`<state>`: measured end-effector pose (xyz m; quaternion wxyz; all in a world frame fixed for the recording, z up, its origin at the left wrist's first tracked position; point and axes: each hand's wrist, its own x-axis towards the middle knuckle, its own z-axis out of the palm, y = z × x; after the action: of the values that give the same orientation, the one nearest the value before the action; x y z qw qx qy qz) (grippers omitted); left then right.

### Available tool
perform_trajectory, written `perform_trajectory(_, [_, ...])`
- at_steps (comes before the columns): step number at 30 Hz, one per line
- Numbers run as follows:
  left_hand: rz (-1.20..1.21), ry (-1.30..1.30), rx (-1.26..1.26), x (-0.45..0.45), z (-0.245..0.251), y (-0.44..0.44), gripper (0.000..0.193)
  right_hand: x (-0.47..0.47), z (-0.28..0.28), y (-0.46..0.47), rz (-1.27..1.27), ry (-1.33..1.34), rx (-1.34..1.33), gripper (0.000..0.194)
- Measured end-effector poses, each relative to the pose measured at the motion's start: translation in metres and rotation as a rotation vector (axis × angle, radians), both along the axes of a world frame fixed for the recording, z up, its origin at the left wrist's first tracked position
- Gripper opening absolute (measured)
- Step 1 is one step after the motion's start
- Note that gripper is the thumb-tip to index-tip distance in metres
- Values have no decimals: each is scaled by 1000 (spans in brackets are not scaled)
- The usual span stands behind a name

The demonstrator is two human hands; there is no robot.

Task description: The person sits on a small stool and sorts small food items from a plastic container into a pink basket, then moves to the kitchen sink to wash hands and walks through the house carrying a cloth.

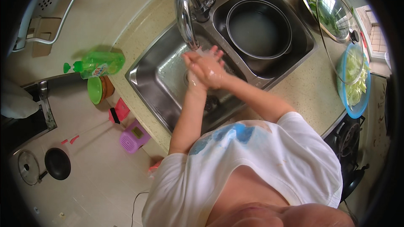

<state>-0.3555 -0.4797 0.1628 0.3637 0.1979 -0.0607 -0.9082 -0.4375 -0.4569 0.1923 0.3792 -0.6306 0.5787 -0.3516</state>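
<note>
Both bare hands are wet and pressed together over the left basin of a stainless steel double sink (157, 91). My right hand (209, 68) lies across my left hand (196, 82) and hides much of its palm. The left fingers show spread apart beyond the right hand, and neither hand holds an object. Right above them is the spout of a chrome gooseneck faucet (183, 15), with water falling onto the hands. A drain, partly hidden by the left wrist, lies in the basin floor.
The right basin holds a dark round pot (259, 29) with cloudy liquid. Further right are a metal bowl of leafy greens (303, 9), a glass lid (339, 34), a blue basket (345, 101) of shredded vegetable and a gas stove (347, 135). A green dish soap bottle (109, 63) stands left.
</note>
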Motion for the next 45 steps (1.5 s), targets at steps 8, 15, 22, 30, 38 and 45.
perform_trajectory(8, [-16, -80, -242, 14, -7, -5, 65, 1, -30, 3, -190, -1546, 468, 26])
perform_trajectory(15, [145, -555, -221, -10, 3, -7, 37, 12, -44, -8, -476, -844, 141, 29])
perform_trajectory(22, [526, -1190, -921, -24, -1, 0, 26, -4, -40, -10, -475, -804, 184, 25])
perform_trajectory(30, [18, -1826, -1582, 10, -21, -11, 48, 19, 20, 33, -59, 164, -520, 21])
perform_trajectory(38, [-580, -1429, -1584, 17, 35, -2, 32, -40, -38, -33, 65, -407, 257, 35])
perform_trajectory(45, [311, -1393, -1778, -7, 38, 13, 23, -21, -68, -39, -492, -674, 274, 27])
